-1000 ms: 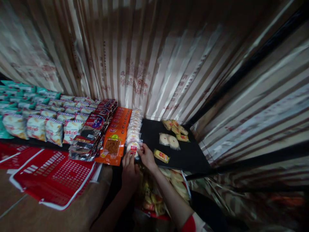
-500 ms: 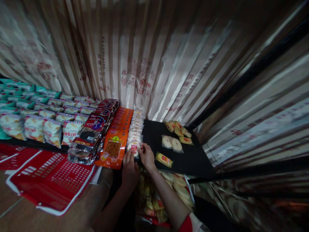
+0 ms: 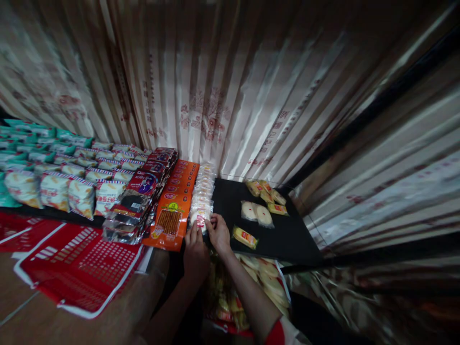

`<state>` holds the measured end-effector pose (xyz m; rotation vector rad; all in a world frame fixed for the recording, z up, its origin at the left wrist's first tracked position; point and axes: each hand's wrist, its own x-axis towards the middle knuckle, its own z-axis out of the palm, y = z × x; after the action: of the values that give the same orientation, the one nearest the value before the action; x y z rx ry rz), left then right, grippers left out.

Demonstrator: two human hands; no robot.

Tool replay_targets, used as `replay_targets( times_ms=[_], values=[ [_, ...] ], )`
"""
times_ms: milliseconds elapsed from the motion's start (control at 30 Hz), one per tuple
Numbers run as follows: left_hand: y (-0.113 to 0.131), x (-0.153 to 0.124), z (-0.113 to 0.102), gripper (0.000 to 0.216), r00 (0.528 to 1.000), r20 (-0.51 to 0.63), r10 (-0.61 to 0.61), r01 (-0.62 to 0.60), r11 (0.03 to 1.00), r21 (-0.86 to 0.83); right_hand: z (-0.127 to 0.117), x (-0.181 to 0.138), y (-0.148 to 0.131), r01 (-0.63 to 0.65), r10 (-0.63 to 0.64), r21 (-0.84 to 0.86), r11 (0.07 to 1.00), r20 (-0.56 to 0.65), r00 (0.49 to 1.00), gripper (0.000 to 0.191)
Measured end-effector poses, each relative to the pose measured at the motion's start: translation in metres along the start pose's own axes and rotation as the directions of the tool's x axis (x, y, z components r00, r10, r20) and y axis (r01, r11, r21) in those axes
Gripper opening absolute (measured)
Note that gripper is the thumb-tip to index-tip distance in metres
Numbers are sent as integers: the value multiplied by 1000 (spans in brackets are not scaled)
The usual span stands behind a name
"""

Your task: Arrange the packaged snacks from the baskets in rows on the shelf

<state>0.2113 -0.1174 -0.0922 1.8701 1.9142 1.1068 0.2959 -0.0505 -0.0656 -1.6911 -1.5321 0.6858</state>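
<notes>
Hands (image 3: 196, 251) partly hide white packet (image 3: 200, 218).

A pale, pleated curtain (image 3: 201, 67) with reddish print hangs at 12 o'clock, its folds catching dim light. A dark bar (image 3: 413, 76) slants at 2 o'clock; brown floor (image 3: 39, 316) with a pale seam shows at 8 o'clock.

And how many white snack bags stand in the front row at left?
4: leftmost bag beside a teal bag, second bag, third bag, and rightmost bag beside dark packets. Rows behind are partly hidden.
</notes>
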Motion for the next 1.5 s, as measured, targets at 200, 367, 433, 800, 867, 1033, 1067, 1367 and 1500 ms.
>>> replay_targets(
  times_ms=[200,367,433,800,867,1033,1067,1367,1500],
  values=[
    [0,-4,-1,43,994,-64,85,-83,996,39,-10,-20,6,70,-67,94,993,-31,997,35],
    [14,-20,-10,36,989,-75,129,-130,992,-5,-34,-57,20,162,-157,101,982,-53,986,31],
    [21,-30,-13,33,990,-19,141,-142,989,-50,-45,-74,30,169,-168,87,982,-27,985,29],
    [31,-89,15,36,836,547,23,28,996,-85,-92,-139,90,231,-226,-451,862,66,972,31],
    [31,-93,19,36,822,570,27,27,996,-87,-100,-142,94,194,-197,-545,816,54,979,31],
    [36,-96,20,34,810,586,31,31,995,-96,-112,-142,95,129,-89,-644,754,95,991,25],
    [37,-97,20,34,809,587,35,30,994,-101,-113,-142,94,123,-74,-649,750,103,992,25],
    [33,-93,15,32,840,539,61,27,988,-155,-124,-133,86,167,-132,-596,785,103,986,27],
    [31,-88,16,37,866,498,44,49,984,-171,-139,-129,74,177,-151,-461,870,93,984,25]
  ],
)
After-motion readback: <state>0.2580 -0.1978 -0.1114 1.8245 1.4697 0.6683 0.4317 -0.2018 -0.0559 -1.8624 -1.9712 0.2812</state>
